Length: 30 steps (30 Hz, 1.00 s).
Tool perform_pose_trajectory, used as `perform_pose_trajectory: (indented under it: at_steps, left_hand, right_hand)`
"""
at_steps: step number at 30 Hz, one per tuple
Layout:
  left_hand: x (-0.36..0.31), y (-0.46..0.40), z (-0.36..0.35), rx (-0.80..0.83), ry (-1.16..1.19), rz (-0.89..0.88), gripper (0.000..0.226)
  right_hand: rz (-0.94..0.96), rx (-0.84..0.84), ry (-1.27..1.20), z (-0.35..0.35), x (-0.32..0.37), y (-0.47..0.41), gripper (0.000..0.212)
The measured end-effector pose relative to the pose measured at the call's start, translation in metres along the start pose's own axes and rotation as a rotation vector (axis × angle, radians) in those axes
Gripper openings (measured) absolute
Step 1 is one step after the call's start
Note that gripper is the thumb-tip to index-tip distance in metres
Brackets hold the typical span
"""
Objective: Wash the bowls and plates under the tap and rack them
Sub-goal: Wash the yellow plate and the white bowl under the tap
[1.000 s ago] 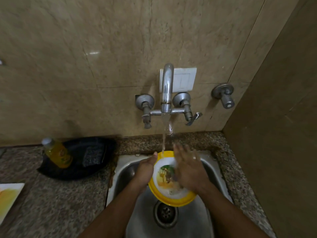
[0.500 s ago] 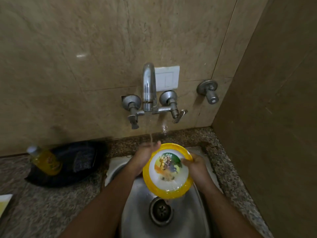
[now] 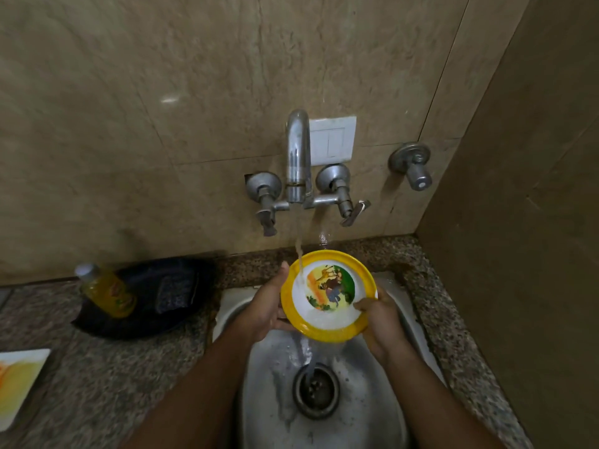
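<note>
At the far left edge, about eight o'clock, a white rectangular plate with an orange-yellow print (image 3: 17, 382) lies on the speckled granite counter (image 3: 97, 377). Toward ten o'clock of the sink, a clear plastic bottle of yellow liquid with a white cap (image 3: 105, 290) leans on a dark shallow tray (image 3: 155, 296), which also holds a dark scrub pad (image 3: 176, 291).

The left hand (image 3: 264, 307) grips the nine o'clock edge of the round yellow-rimmed bowl with a white inside and a cartoon print (image 3: 328, 294), thumb up along the rim and fingers curled under it. The bowl is held tilted above the stainless steel sink (image 3: 363, 413), over its round drain (image 3: 316, 392). Water from the chrome wall tap (image 3: 297, 157) at twelve o'clock falls onto the bowl's inner left side and spills off its lower edge into the sink.

The right hand (image 3: 381, 320) holds the bowl's rim at four o'clock, thumb inside, fingers wrapped beneath. At two o'clock a separate metal wall valve (image 3: 413, 165) sits beside a white switch plate (image 3: 332, 139).
</note>
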<state>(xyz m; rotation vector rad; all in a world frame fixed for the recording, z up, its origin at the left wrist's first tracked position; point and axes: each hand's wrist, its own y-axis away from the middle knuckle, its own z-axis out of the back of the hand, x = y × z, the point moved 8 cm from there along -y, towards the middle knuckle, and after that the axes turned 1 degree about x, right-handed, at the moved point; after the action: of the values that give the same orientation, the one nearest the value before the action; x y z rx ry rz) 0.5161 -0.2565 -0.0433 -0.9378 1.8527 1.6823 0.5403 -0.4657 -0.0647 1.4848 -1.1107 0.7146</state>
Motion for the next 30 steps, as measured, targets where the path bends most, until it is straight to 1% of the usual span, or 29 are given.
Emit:
perform_pose_trajectory:
  at_steps: [3, 5, 8, 11, 13, 15, 17, 20, 22, 24, 26, 27, 29, 30]
  left_hand:
    - [-0.003, 0.003, 0.002, -0.052, 0.035, -0.004, 0.064]
    - [0.000, 0.005, 0.002, -0.064, 0.091, 0.001, 0.060]
    - [-0.004, 0.011, -0.003, -0.044, 0.284, -0.060, 0.050]
    - [-0.009, 0.012, 0.003, -0.098, 0.449, -0.149, 0.041]
    - [-0.006, 0.012, 0.007, -0.144, 0.477, -0.109, 0.031]
    - [0.001, 0.012, 0.007, -0.137, 0.520, -0.005, 0.024]
    - [0.001, 0.014, 0.008, -0.107, 0.544, 0.049, 0.030]
    - [-0.007, 0.016, 0.011, -0.045, 0.494, 0.040, 0.034]
    - [-0.012, 0.017, 0.013, -0.032, 0.403, -0.013, 0.032]
    - [-0.014, 0.018, 0.013, -0.029, 0.345, -0.079, 0.030]
    - [-0.018, 0.019, 0.015, -0.097, 0.238, -0.149, 0.030]
    - [-0.018, 0.018, 0.015, -0.137, 0.183, -0.172, 0.032]
    - [-0.017, 0.015, 0.012, -0.229, 0.099, -0.188, 0.035]
    - [-0.021, 0.018, 0.010, -0.298, -0.010, -0.225, 0.036]
  right_hand:
    - [0.037, 0.026, 0.060, -0.001, -0.001, 0.003, 0.052]
    - [0.106, 0.079, 0.183, -0.006, 0.005, 0.005, 0.056]
    - [0.201, 0.217, 0.410, -0.017, 0.007, 0.012, 0.052]
    - [0.341, 0.225, 0.568, -0.016, 0.008, 0.021, 0.047]
    - [0.490, 0.169, 0.639, -0.019, 0.021, 0.034, 0.047]
    - [0.602, 0.142, 0.686, -0.023, 0.028, 0.047, 0.055]
    - [0.669, 0.158, 0.745, -0.025, 0.024, 0.053, 0.058]
    - [0.683, 0.260, 0.905, -0.032, 0.009, 0.055, 0.075]
    - [0.720, 0.357, 1.042, -0.037, 0.004, 0.057, 0.073]
    - [0.719, 0.416, 1.138, -0.032, 0.001, 0.055, 0.073]
    - [0.689, 0.409, 1.157, -0.026, 0.003, 0.052, 0.077]
    - [0.706, 0.380, 1.138, -0.028, 0.008, 0.054, 0.074]
    - [0.818, 0.339, 1.144, -0.049, 0.021, 0.065, 0.062]
    - [0.877, 0.340, 1.190, -0.064, 0.026, 0.071, 0.059]
